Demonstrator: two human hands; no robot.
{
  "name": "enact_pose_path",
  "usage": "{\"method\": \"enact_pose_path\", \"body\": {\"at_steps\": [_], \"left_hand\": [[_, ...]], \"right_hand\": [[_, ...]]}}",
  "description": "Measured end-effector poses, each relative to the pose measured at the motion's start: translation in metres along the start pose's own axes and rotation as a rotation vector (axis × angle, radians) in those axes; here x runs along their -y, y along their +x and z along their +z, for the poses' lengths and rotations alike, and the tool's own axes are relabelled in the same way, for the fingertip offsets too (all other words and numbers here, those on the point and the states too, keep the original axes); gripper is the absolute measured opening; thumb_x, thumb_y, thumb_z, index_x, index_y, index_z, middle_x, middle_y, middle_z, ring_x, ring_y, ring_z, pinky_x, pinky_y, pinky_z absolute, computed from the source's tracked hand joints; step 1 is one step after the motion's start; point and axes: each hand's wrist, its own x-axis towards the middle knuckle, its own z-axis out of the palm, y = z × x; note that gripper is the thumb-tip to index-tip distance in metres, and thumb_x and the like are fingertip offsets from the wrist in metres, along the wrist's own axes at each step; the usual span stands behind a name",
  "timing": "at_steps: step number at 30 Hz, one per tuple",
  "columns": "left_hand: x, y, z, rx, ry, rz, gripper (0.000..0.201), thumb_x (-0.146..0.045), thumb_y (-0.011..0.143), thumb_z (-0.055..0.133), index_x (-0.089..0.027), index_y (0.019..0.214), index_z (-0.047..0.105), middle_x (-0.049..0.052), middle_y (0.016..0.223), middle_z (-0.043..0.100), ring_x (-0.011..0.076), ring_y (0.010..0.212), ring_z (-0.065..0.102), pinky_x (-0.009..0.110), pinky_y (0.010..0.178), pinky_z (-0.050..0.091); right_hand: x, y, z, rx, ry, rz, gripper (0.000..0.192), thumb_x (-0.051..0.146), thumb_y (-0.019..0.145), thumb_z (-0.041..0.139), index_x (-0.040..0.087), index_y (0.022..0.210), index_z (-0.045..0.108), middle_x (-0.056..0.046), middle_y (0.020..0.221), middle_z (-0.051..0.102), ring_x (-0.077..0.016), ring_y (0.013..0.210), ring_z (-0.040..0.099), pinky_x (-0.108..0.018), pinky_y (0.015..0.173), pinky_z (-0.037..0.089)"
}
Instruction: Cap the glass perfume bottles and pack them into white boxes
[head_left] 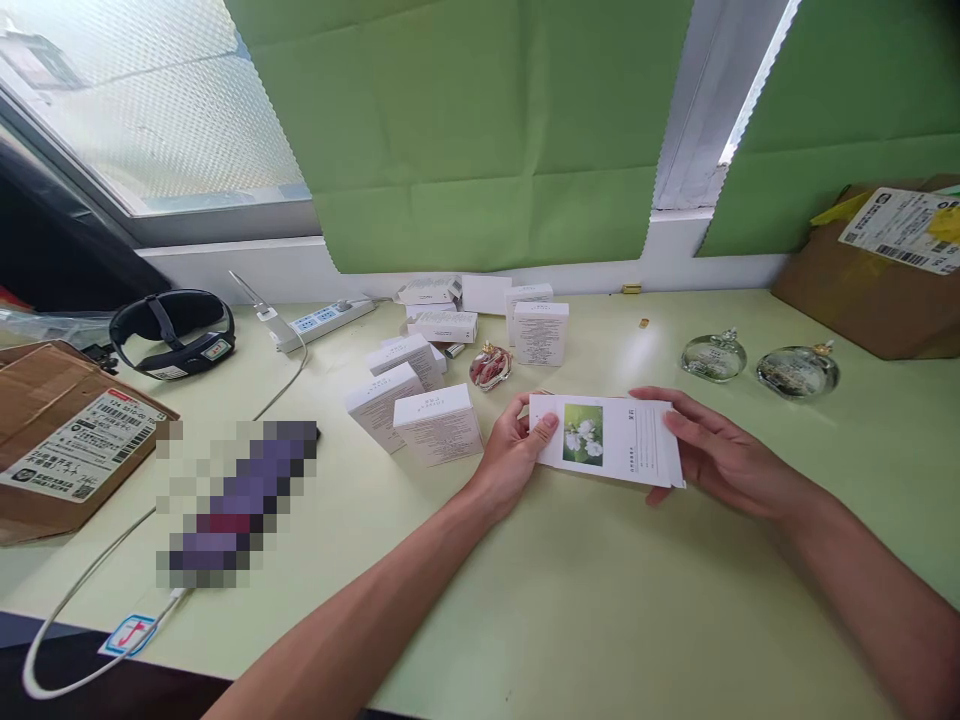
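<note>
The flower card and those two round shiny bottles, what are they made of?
The card, held by the left hand and right hand, looks like thin matte paper, flat and printed. The round bottles look like clear glass, see-through and glinting.

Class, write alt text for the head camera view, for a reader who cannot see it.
Two bare hands, left hand and right hand, hold a white paper card with a flower photo above a pale green table. Behind lie small white cardboard boxes, a small reddish glass bottle and two clear round glass bottles.
</note>
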Motion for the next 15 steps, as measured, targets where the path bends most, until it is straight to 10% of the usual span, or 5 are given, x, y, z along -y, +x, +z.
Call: {"method": "enact_pose_path", "body": {"at_steps": [15], "left_hand": [[0.0009,-0.0001,-0.0003,0.007,0.003,0.008,0.051,-0.046,0.075,0.083,-0.022,0.11,0.055,0.004,0.096,0.074,0.0159,0.081,0.07,0.027,0.076,0.053]], "right_hand": [[0.002,-0.0007,0.0029,-0.048,-0.106,-0.044,0.044,0.043,0.096,0.058,0.045,0.14,0.053,-0.004,0.138,0.057,-0.0229,0.095,0.064,-0.046,0.064,0.069]]}}
